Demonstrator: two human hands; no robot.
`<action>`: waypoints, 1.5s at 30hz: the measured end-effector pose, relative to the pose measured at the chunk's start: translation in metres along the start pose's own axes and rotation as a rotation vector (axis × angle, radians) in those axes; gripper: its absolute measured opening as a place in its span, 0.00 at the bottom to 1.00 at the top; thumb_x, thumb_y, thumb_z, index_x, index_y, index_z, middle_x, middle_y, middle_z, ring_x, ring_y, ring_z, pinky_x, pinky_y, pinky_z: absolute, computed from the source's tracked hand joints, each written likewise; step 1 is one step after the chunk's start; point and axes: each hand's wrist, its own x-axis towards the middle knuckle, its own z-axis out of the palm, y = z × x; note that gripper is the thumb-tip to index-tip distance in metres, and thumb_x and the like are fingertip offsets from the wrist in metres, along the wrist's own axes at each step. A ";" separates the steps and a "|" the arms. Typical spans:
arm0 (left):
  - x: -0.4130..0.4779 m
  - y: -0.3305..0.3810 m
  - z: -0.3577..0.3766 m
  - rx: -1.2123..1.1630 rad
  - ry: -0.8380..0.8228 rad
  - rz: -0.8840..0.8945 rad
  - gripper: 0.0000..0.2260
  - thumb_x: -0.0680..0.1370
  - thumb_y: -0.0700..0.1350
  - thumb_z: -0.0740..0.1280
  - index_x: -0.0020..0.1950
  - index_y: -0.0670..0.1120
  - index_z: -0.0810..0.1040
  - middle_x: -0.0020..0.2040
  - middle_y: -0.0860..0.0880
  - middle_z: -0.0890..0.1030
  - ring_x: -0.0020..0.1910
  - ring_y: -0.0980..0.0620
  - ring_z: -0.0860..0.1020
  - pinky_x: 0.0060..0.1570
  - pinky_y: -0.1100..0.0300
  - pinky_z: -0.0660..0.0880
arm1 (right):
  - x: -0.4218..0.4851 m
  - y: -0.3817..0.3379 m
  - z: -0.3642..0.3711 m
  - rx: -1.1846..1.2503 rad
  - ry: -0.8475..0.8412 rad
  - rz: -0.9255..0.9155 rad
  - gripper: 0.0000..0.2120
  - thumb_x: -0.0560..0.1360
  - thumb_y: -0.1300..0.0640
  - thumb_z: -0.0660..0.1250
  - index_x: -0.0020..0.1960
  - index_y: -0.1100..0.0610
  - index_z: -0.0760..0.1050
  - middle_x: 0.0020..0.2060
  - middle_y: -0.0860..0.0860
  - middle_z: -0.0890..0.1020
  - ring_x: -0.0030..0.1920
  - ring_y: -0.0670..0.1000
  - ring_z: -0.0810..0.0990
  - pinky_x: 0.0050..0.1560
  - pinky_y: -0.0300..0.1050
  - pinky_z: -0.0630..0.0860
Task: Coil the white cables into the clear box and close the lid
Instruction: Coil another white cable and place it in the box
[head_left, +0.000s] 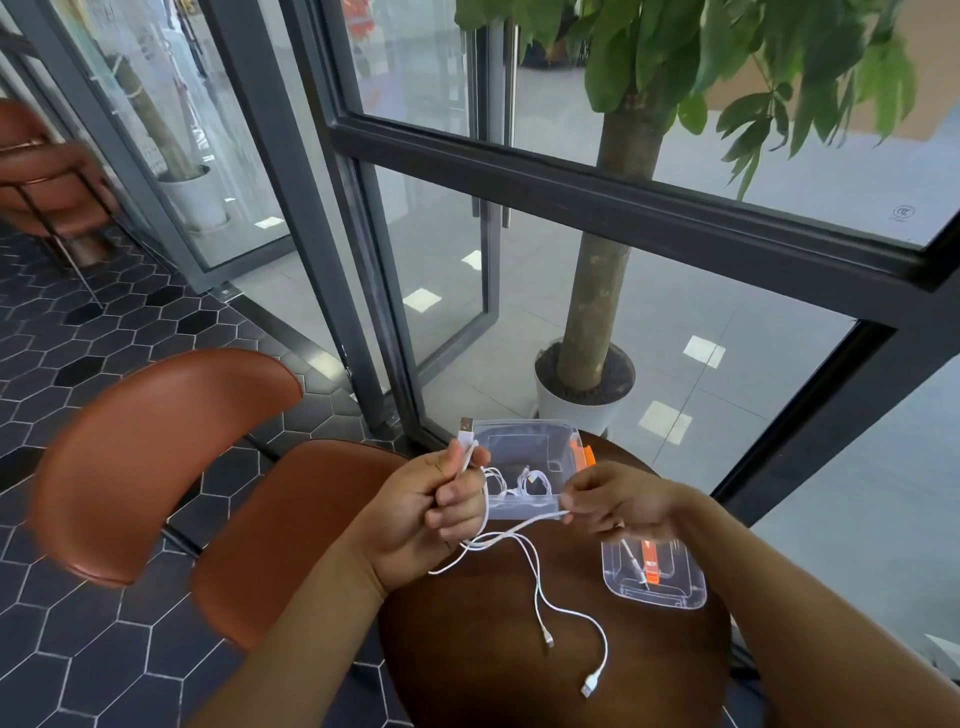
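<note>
A round dark wooden tabletop (498, 649) carries the work, with a brown chair (156, 457) drawn up beside it and a potted tree (597, 322) standing behind it on the floor. At the far edge of the tabletop, the clear box (524, 447) stands open; at least one white cable (530, 486) is already seen loosely coiled inside it. The lid (657, 577), clear with an orange latch, lies apart on the tabletop to the right of the box. A second white cable (540, 582) is held stretched between both hands, just in front of the box. The left hand (441, 504) is closed around the strand near its upper USB plug (466, 427), which projects above the fist. The fingers (569, 506) of the right hand (618, 506) are pinched shut on the strand. The remainder hangs down and trails across the tabletop, ending in two small connectors (591, 685). The cable is judged light, soft and springy, so loops are expected to unwind unless held. The strand should be gripped just behind a plug, and loops gathered in one hand and lowered into the box before release. The lid is not yet fitted.
</note>
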 end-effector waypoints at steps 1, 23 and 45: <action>0.001 -0.002 0.002 0.006 0.000 0.002 0.13 0.76 0.47 0.75 0.51 0.39 0.79 0.28 0.51 0.69 0.21 0.59 0.67 0.23 0.64 0.68 | 0.006 -0.001 0.007 -0.128 0.097 0.016 0.22 0.80 0.52 0.67 0.49 0.74 0.74 0.30 0.54 0.63 0.29 0.49 0.59 0.30 0.40 0.62; 0.018 -0.031 -0.004 0.385 0.609 0.116 0.15 0.86 0.45 0.56 0.55 0.39 0.80 0.45 0.42 0.86 0.39 0.48 0.85 0.28 0.62 0.66 | -0.006 -0.067 0.101 -0.614 0.744 -0.250 0.07 0.80 0.50 0.65 0.49 0.52 0.78 0.33 0.45 0.81 0.35 0.45 0.81 0.42 0.47 0.81; 0.025 -0.028 0.003 -0.179 0.419 0.339 0.10 0.80 0.44 0.60 0.40 0.43 0.75 0.26 0.51 0.63 0.24 0.53 0.64 0.35 0.58 0.65 | -0.003 -0.025 0.141 0.710 0.579 -0.173 0.12 0.80 0.56 0.68 0.52 0.66 0.81 0.44 0.65 0.85 0.43 0.61 0.85 0.45 0.54 0.82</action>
